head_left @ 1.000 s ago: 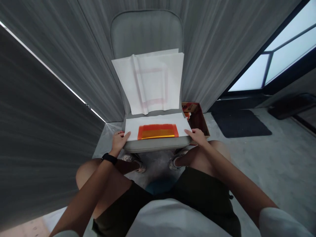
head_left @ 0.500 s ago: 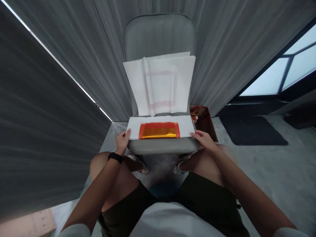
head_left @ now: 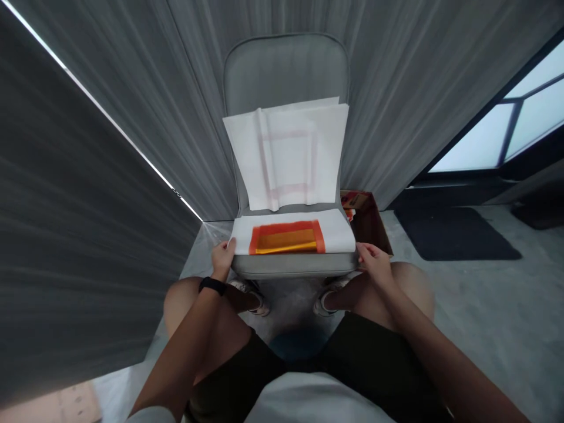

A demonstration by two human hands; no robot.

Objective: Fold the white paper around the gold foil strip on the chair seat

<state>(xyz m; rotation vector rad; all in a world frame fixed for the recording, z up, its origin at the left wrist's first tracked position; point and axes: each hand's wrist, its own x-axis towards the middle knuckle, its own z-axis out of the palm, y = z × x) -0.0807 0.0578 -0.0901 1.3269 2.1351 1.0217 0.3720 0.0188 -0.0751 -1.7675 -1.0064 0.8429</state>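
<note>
On the seat of a grey padded chair (head_left: 286, 265) lies a stack of white paper (head_left: 337, 232) bearing an orange-bordered gold foil panel (head_left: 286, 239). It looks like joss paper. My left hand (head_left: 222, 257) is closed at the front left corner, thumb on top of the white paper. At the front right corner, my right hand (head_left: 372, 258) pinches the paper's edge between thumb and fingers. More white sheets (head_left: 291, 155) lean against the chair's backrest, with a faint reddish frame showing through. How many sheets each hand holds cannot be made out.
A cardboard box (head_left: 372, 223) with red and orange pieces inside stands on the floor right of the chair. Farther right lies a dark mat (head_left: 456, 234). Grey curtains (head_left: 110, 205) hang on the left and behind the chair. My knees flank the seat.
My right hand has moved slightly right and down, the paper's right corner with it. The gold panel's front part now looks creased and lifted. My left hand stays at its corner.
</note>
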